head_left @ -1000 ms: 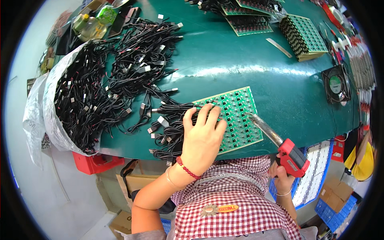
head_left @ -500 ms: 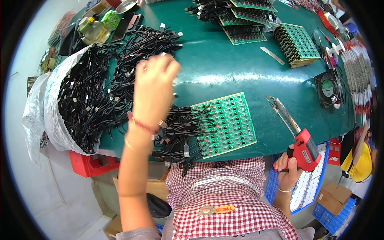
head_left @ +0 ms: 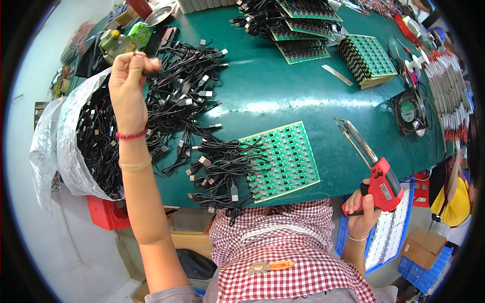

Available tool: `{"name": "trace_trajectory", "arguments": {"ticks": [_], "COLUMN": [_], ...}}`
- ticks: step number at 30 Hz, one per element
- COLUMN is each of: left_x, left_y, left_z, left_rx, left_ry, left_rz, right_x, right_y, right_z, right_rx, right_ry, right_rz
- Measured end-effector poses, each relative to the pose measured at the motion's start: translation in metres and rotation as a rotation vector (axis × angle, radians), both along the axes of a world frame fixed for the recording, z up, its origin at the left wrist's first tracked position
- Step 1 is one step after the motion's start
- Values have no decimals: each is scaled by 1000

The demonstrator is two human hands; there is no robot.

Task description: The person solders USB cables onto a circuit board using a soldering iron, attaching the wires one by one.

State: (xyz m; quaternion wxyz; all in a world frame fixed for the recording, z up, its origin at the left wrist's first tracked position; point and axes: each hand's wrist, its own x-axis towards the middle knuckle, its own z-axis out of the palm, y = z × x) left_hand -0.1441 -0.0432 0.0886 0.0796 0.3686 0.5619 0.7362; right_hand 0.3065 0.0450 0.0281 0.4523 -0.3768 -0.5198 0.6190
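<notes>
My left hand point(head_left: 130, 83) is raised over the far end of the cable pile, fingers pinched around a dark, blurred bit of black USB cable point(head_left: 150, 73). Below it spreads a loose heap of black USB cables point(head_left: 174, 103) with pale metal plugs. My right hand point(head_left: 365, 211) grips a red soldering gun point(head_left: 386, 188), its long metal tip pointing up and left over the table edge. Between the hands lies a green circuit board panel point(head_left: 288, 160). Coiled black cables point(head_left: 222, 169) reach onto its left side, their thin red and black wire ends resting along it.
A clear plastic bag point(head_left: 76, 136) full of cables stands at the left. Farther back are stacked boards with cables point(head_left: 303, 50), a stack of bare panels point(head_left: 371, 58), a metal ruler point(head_left: 337, 74) and a small black fan point(head_left: 409, 111). A red stool point(head_left: 103, 212) stands below the table.
My left hand has moved left and away from me over the cable heap, and its fingers now pinch at a cable. My right hand holds the soldering gun almost where it was.
</notes>
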Motion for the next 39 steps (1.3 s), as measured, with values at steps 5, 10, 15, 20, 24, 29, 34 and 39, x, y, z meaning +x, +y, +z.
{"name": "trace_trajectory", "arguments": {"ticks": [5,10,15,20,24,29,34,39], "left_x": [130,210,233,236,237,241,241,245], "left_y": [4,-13,-21,-27,-28,-26,-27,-30], "left_z": [7,-12,-19,-23,-26,-27,-23,-26], "left_rx": [-700,-693,-742,-810,-818,-761,-822,-825], "left_ry": [417,249,229,334,405,359,431,480], "left_rz": [-153,-358,-341,-379,-386,-379,-355,-339], "right_x": [-23,-63,-80,-74,-70,-66,-70,-72], "right_y": [-4,-16,-19,-21,-26,-28,-30,-32], "right_z": [10,26,25,17,13,6,12,16], "right_rx": [-75,-132,-162,-146,-128,0,-70,-97], "right_ry": [66,-30,-77,-163,-150,-177,-106,-149], "right_rz": [15,287,331,414,389,365,381,356]}}
